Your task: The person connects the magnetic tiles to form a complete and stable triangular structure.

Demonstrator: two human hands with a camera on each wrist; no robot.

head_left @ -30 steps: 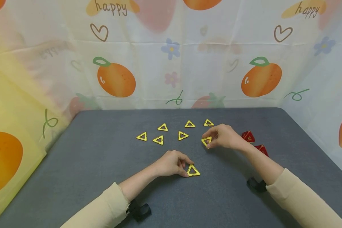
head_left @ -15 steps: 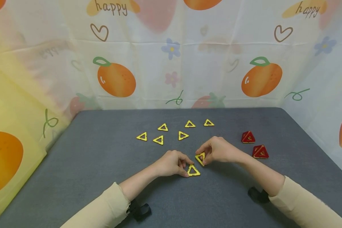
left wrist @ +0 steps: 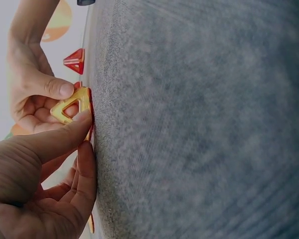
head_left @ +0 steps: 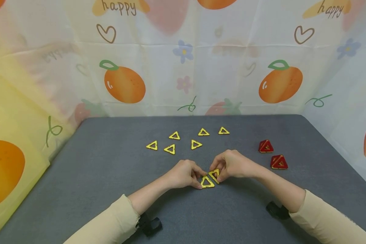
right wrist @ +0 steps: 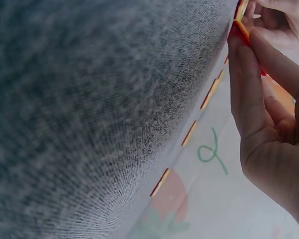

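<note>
Plainly, the person's left hand [head_left: 183,174] has its fingers narrowed on the left side of one yellow triangle [head_left: 210,182] on the dark grey table [head_left: 94,189]. Just beside it, the right hand [head_left: 233,164] pinches a second triangle [head_left: 212,177], tilted; from where I stand I cannot tell whether the two pieces touch. Farther back lie six more yellow triangles [head_left: 197,147], with two red pyramids [head_left: 279,162] rightward. Behind hangs a cloth [head_left: 225,74] printed with oranges.
</note>
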